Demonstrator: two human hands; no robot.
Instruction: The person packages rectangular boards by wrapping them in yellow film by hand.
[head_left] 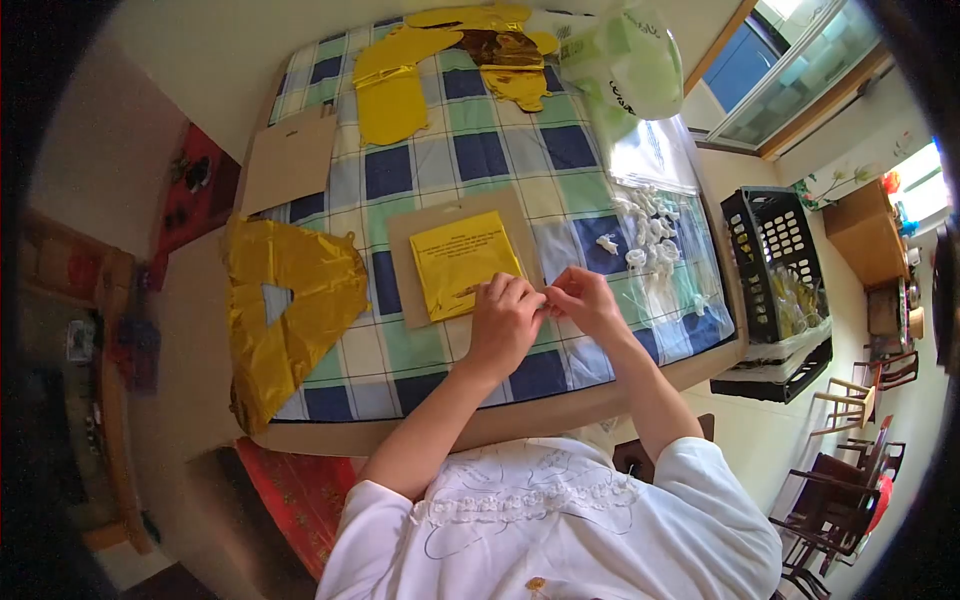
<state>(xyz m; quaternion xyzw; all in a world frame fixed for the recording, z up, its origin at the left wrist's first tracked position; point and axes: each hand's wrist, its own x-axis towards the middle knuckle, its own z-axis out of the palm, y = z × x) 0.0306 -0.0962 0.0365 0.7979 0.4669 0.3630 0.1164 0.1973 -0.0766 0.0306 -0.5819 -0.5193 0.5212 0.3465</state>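
My left hand (507,318) and my right hand (588,302) meet fingertip to fingertip over the right edge of a cardboard sheet (403,252). Both are closed in a pinch; what lies between the fingers is too small to make out. On that sheet rests a folded gold foil packet (455,268) with lines of dark print, its lower right corner close to my left hand. To the right of my hands lie several small white ribbon rolls (658,240), with clear plastic pieces (690,300) beside them.
A checked cloth (480,155) covers the table. Gold foil balloons (393,95) lie at the back, and an A-shaped one (320,315) at the left. A second cardboard sheet (293,160), a green-white plastic bag (635,65) and a black crate (775,240) stand around.
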